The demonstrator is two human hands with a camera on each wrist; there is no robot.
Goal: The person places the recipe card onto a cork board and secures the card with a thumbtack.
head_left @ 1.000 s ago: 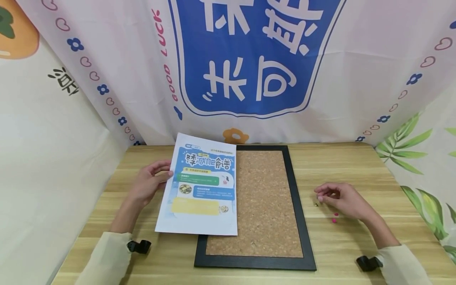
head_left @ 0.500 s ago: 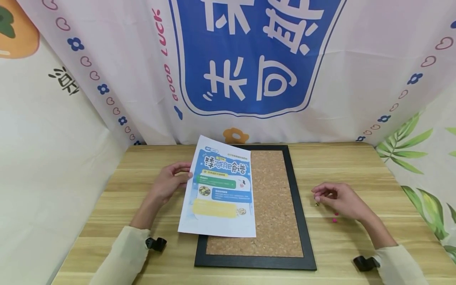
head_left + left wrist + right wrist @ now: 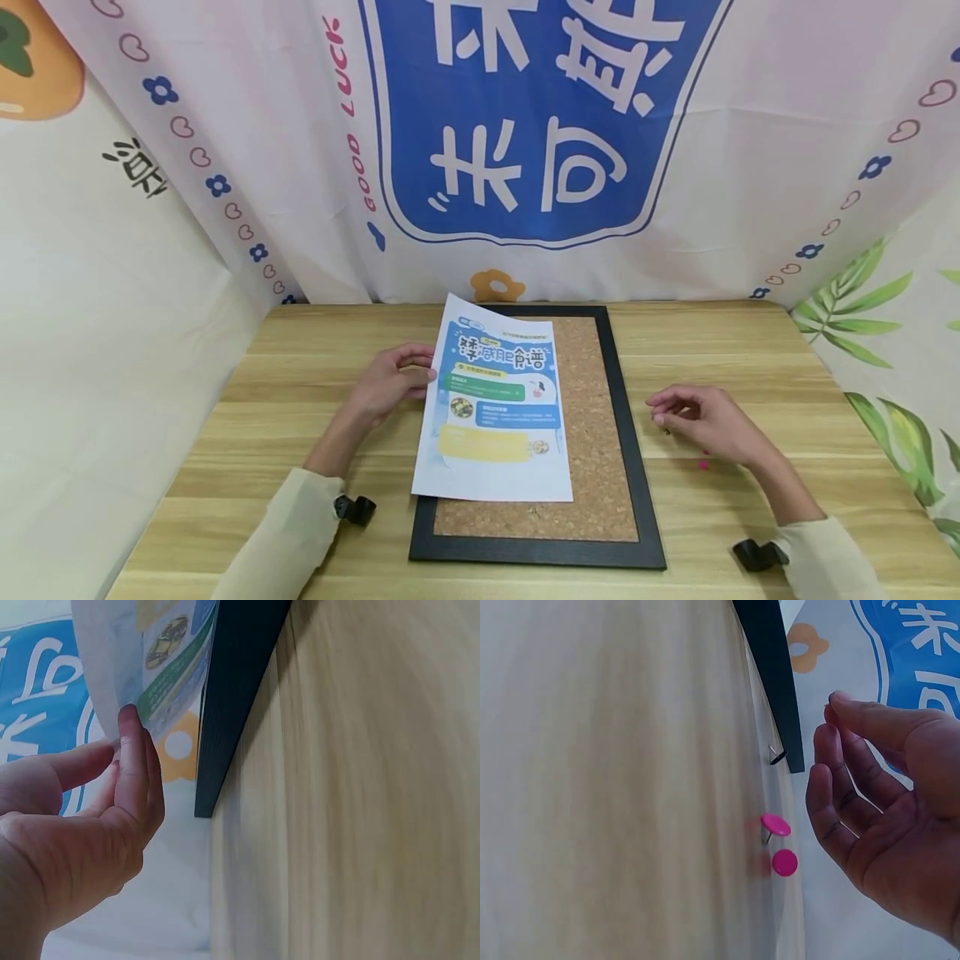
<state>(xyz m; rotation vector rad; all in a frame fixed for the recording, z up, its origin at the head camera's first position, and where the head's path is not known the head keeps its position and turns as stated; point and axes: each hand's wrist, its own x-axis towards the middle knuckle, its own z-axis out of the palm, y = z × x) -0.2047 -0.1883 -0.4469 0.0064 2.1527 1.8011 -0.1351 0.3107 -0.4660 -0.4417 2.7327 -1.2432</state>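
Observation:
In the head view my left hand (image 3: 388,385) pinches the left edge of a printed paper sheet (image 3: 487,475), with thumb and fingers on either side of it. The sheet hangs tilted over a cork board (image 3: 600,475) in a black frame, covering its left and middle part. The left wrist view shows the sheet curving down from my fingertips (image 3: 129,716). My right hand (image 3: 708,423) hovers right of the frame, thumb and index finger pinching a tiny thumbtack (image 3: 827,706) that is mostly hidden by the fingertips.
On the table right of the board lie two pink thumbtacks (image 3: 776,825) and one dark thumbtack (image 3: 778,756). The wooden table (image 3: 780,358) ends at a printed curtain (image 3: 697,267) behind. Each wrist wears a small black camera (image 3: 355,510).
My left hand has carried the sheet rightward, from beside the board to over more of the cork. My right hand has drifted slightly left, still pinching.

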